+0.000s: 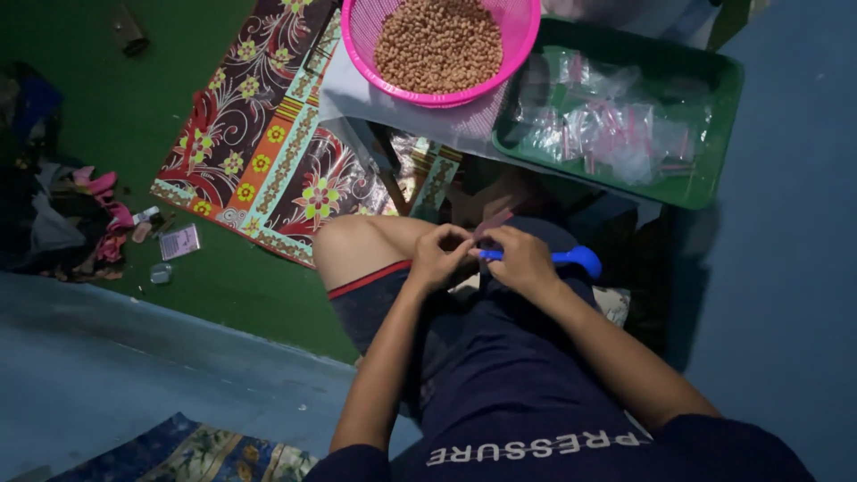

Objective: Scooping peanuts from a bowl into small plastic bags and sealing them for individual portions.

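Person sat on the floor, both hands met at frame centre over the lap. Left hand (439,254) had its grip pinched closed on a small clear bag with a pink strip (492,220); the bag stuck up just above the fingers. Right hand (520,259) also pinched at the bag's mouth, and its grip was closed around a blue spoon (576,259) whose bowl pointed to frame right. Could not tell whether the bag held nuts; too small and dark.

Progress, as a judgement: early to mid. Pink basket (363,36) at top centre was heaped full of peanuts (437,43), so most stock looked unpacked. Green tray (725,107) at upper right held a loose pile of small clear bags (616,125) with pink strips; whether filled or empty was unclear. One bag was in hand, apparently being opened or sealed.

Patterned mat (259,152) lay upper left.
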